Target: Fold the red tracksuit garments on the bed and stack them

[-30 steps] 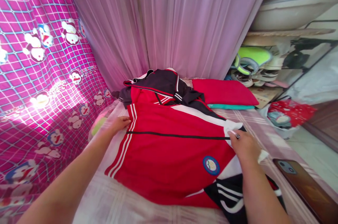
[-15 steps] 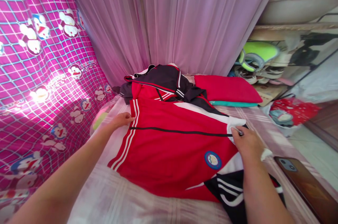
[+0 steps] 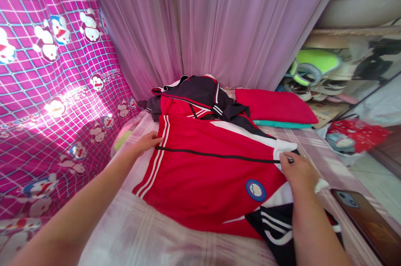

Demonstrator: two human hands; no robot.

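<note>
A red track jacket (image 3: pixel 206 178) with white stripes, a black zip line and a round blue badge lies spread flat on the bed. My left hand (image 3: pixel 147 141) pinches its hem at the left end of the zip line. At the collar end, my right hand (image 3: pixel 297 171) is closed on the zip pull beside the white collar. A black sleeve with white stripes (image 3: pixel 275 228) lies under my right forearm.
More red and black clothes (image 3: pixel 194 99) are piled behind the jacket, with a red folded item (image 3: pixel 275 107) over a teal one. A phone (image 3: pixel 366 220) lies at the bed's right edge. Pink cartoon curtain (image 3: pixel 46 90) on the left, sheer curtain behind, cluttered shelf on the right.
Both hands keep their hold on the jacket's two ends. The view has shifted slightly, and the jacket lies a little straighter along the zip.
</note>
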